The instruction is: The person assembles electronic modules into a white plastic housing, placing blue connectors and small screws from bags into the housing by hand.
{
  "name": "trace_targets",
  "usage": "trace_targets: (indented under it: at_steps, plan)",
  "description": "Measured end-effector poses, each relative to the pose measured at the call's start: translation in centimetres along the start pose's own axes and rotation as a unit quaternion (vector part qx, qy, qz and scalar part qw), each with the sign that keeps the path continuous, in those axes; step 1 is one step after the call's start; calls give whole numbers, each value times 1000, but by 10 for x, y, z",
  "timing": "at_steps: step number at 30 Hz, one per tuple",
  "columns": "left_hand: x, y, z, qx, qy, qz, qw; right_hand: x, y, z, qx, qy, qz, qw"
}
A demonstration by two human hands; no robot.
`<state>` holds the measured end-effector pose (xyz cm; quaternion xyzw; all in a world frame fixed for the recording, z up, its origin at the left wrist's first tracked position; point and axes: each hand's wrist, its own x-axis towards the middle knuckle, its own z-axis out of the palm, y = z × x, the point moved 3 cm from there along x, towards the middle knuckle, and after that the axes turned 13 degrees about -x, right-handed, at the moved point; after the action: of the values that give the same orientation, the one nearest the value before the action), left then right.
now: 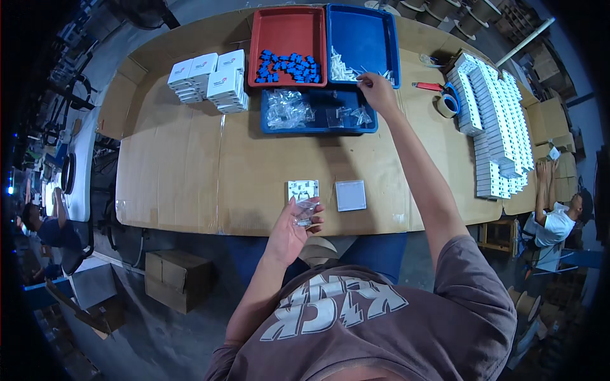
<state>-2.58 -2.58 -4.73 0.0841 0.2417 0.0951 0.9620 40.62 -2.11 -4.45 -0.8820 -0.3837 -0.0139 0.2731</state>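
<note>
Near the table's front edge, my left hand (289, 232) is closed on a small clear plastic bag (306, 213); something small and pale shows at its lower end. Just beyond it lies a white square plate with cut-outs (303, 188). To the right lies a flat pale square cover (351, 195). My right hand (379, 94) reaches far forward to the near edge of the blue tray (362, 38). Its fingers are pinched beside loose white plastic pieces (343, 67); whatever is between the fingertips is too small to make out.
A red tray (289, 28) holds blue parts. A shallower blue tray (318, 124) holds clear bags. White boxes (225, 86) are stacked at left, white units (499, 127) in rows at right, near tape rolls (447, 105) and a red-handled tool (427, 86). Other people sit left and right.
</note>
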Motion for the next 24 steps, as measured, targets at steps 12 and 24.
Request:
trace_targets:
  at_steps: [12,24]
  plan:
    - [33,15,10,10,19,-14,1000,84,13,42,-283,21,-151,947]
    - [41,27,20,-1,-10,5,1000,61,18,-8,-84,31,-39,995]
